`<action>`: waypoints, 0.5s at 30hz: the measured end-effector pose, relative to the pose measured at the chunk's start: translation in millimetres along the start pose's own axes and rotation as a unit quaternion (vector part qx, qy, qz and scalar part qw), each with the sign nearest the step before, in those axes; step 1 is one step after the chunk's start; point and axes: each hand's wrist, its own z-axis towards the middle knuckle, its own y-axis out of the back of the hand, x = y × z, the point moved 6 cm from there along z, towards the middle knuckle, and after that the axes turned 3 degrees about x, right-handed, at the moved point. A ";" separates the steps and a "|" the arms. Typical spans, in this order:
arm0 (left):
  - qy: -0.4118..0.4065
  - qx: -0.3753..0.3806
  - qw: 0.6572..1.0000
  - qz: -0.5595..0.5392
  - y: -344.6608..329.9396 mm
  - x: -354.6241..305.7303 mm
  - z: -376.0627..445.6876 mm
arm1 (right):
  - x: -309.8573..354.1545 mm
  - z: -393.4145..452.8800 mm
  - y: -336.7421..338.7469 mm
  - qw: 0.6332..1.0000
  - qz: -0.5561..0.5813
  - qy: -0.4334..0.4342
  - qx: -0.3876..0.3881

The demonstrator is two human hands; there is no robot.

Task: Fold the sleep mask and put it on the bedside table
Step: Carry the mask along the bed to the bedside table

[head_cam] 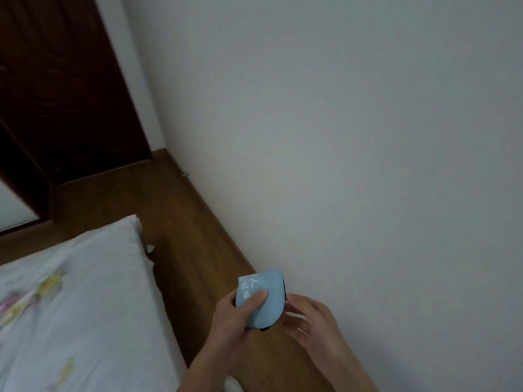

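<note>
The sleep mask (268,292) is light blue with white printed characters and a black edge. It is doubled over into a rounded half. My left hand (237,315) grips it, thumb pressed on the blue face and fingers behind. My right hand (308,318) is at the mask's right edge with its fingertips against the black rim. Both hands hold it in the air above the wooden floor, close to the wall. No bedside table is in view.
A bed with a white floral cover (70,306) fills the lower left. A strip of wooden floor (181,222) runs between bed and white wall (339,137). A dark wooden door (56,80) stands at the upper left.
</note>
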 end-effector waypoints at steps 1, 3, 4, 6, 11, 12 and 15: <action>-0.004 -0.014 1.000 -0.013 12.6 -11.9 15.4 | 8.8 20.8 -15.6 1.000 -0.007 -0.002 0.012; -0.012 -0.046 0.998 -0.033 41.9 -36.3 47.2 | 24.2 66.2 -47.2 0.999 -0.020 -0.010 0.028; -0.015 -0.059 0.997 -0.037 56.7 -47.4 61.9 | 30.7 88.1 -63.7 0.999 -0.031 -0.013 0.032; -0.022 -0.082 0.995 -0.047 86.9 -71.6 86.5 | 43.6 126.1 -101.8 0.997 -0.053 -0.018 0.057; -0.048 -0.136 0.986 -0.081 156.6 -120.0 131.3 | 61.2 201.8 -187.7 0.987 -0.085 -0.047 0.131; -0.048 -0.148 0.984 -0.085 168.8 -125.8 138.3 | 61.6 213.8 -201.4 0.984 -0.090 -0.056 0.144; -0.047 -0.184 0.977 -0.095 200.0 -142.3 159.0 | 64.2 249.7 -236.6 0.978 -0.102 -0.076 0.164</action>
